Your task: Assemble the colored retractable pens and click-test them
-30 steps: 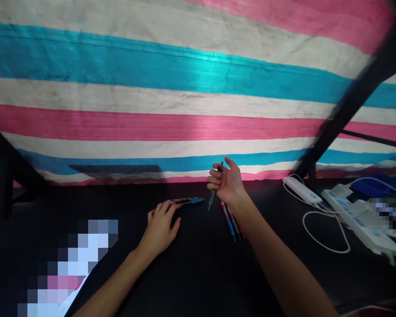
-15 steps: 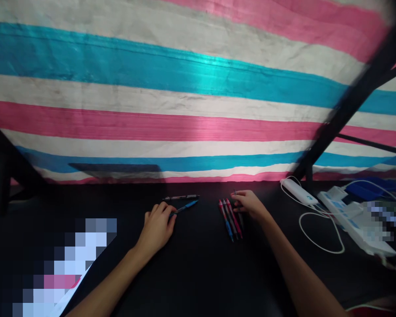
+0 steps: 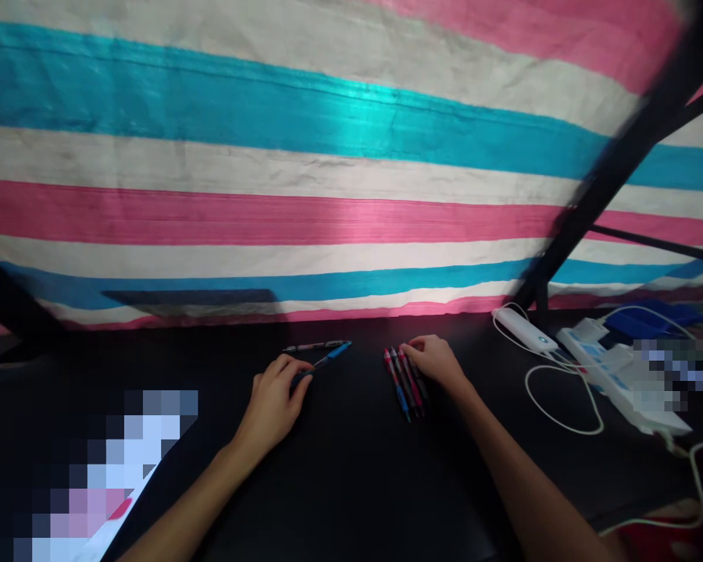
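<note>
My left hand (image 3: 276, 398) is closed, thumb and fingers pinching a blue pen (image 3: 340, 350) whose far end points up to the right. Just beyond it lies a dark pen (image 3: 313, 346) on the black table. To the right, several pens (image 3: 402, 382) lie side by side in a row, with red, blue, dark and pink parts. My right hand (image 3: 435, 361) rests at the upper right of this row. Its fingers are bent together at the top end of the rightmost dark pen, and the fingertips are partly hidden.
A white power strip (image 3: 621, 375) and a white device (image 3: 524, 329) with looping cables sit on the right. Behind them is a blue object (image 3: 650, 318). A blurred-out pale sheet (image 3: 158, 437) lies left. A striped sheet (image 3: 351, 218) hangs behind the table, with dark frame bars (image 3: 591, 195) at the sides.
My right hand has come down onto the top ends of the row, its raised fingers drawn in. In my left hand the blue pen's far end has lifted slightly. The view has shifted a little.
</note>
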Motion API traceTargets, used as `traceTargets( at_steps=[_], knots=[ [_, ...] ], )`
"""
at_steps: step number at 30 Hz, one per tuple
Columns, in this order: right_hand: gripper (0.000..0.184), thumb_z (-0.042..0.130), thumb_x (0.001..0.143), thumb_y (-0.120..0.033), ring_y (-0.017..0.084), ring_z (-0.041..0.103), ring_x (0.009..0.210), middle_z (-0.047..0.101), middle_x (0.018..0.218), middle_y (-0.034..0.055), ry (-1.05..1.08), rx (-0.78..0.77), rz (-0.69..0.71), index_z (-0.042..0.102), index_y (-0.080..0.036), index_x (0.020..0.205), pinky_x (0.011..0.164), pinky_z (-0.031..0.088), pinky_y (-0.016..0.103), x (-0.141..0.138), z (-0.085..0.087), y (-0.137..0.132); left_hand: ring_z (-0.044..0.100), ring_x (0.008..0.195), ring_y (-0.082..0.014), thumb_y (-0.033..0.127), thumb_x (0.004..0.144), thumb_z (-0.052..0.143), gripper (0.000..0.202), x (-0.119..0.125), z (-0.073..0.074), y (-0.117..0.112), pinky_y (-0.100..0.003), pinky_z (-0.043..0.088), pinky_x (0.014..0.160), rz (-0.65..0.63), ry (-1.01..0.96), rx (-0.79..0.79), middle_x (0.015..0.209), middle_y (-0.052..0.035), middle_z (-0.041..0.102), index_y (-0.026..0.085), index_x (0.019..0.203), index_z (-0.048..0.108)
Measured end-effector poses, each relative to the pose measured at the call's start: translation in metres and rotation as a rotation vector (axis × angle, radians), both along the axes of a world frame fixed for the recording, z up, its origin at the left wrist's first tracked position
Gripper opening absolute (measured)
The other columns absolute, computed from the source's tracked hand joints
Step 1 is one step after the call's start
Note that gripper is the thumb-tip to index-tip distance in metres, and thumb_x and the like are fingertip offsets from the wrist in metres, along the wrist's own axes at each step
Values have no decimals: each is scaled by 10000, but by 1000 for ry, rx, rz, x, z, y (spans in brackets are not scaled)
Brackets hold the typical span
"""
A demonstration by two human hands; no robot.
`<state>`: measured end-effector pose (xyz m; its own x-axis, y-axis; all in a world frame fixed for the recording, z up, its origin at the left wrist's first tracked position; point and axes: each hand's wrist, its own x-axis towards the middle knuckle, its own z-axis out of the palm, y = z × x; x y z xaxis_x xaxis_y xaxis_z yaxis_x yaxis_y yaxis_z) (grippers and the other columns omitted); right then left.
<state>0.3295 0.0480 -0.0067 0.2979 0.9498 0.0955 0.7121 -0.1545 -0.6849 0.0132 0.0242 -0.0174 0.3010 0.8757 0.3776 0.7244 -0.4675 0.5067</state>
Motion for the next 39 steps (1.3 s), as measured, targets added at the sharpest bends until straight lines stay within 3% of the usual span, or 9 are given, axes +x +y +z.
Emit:
traceTargets(
  at_steps=[4, 8, 11, 16, 20, 26, 29, 33, 39],
  knots=[
    [269, 595, 762, -382, 216, 616, 710, 681, 730, 79, -58, 195, 42, 731, -167, 850, 683, 433, 303, -8, 9, -5, 585, 911, -209, 289, 909, 449, 194, 4, 4, -5, -348, 447, 785, -50, -50, 0, 991, -51, 579, 225, 1004, 606],
    [216, 579, 780, -334, 162, 524, 561, 635, 640, 39, 190, 373, 177, 712, -166, 800, 556, 401, 273, -28, 13, -14, 570, 891, -196, 295, 912, 461, 198, 10, 7, -12, -350, 439, 801, -109, -106, 2, 998, -46, 571, 234, 1048, 593],
    [165, 605, 773, -282, 140, 490, 541, 601, 619, 13, 325, 353, 384, 717, -191, 852, 539, 382, 260, -51, 10, -25, 561, 889, -189, 291, 915, 471, 200, 13, 11, -16, -350, 433, 817, -132, -160, 11, 1007, -44, 573, 240, 1067, 589],
    [251, 600, 815, -322, 94, 444, 500, 538, 636, -23, 612, 123, 636, 682, -200, 1019, 485, 351, 224, -97, 7, -50, 584, 919, -175, 275, 916, 481, 175, 18, 16, -21, -311, 452, 820, -187, -335, -67, 980, -35, 613, 225, 1029, 605],
    [215, 606, 827, -319, 106, 480, 564, 549, 685, -3, 615, 214, 566, 696, -202, 983, 507, 371, 231, -119, 5, -63, 626, 847, -174, 303, 869, 561, 136, 24, 17, -25, -306, 487, 789, -204, -447, -213, 896, -24, 666, 201, 948, 603],
    [138, 696, 760, -329, 116, 493, 621, 553, 756, 17, 456, 313, 499, 739, -222, 836, 525, 379, 238, -117, 3, -61, 638, 784, -178, 302, 796, 651, 157, 29, 14, -28, -316, 507, 755, -204, -615, -393, 813, -26, 675, 172, 873, 611],
    [201, 655, 789, -340, 132, 555, 648, 596, 775, 33, 536, 195, 570, 715, -198, 918, 531, 434, 240, -113, 4, -60, 631, 782, -175, 317, 786, 661, 181, 29, 12, -26, -303, 503, 726, -202, -691, -470, 832, -32, 661, 165, 873, 612],
    [281, 579, 838, -353, 107, 545, 494, 574, 642, -4, 733, -37, 633, 654, -156, 1024, 444, 451, 227, -109, 4, -59, 618, 763, -152, 310, 759, 698, 196, 21, 16, -22, -268, 480, 703, -158, -751, -472, 814, -7, 650, 184, 891, 624],
    [275, 641, 794, -327, 79, 521, 479, 583, 617, -12, 668, 48, 529, 676, -164, 1012, 435, 425, 194, -92, 8, -50, 603, 734, -121, 286, 724, 738, 226, 4, 27, -13, -231, 455, 675, -77, -802, -384, 815, 11, 652, 205, 916, 649]
  ],
)
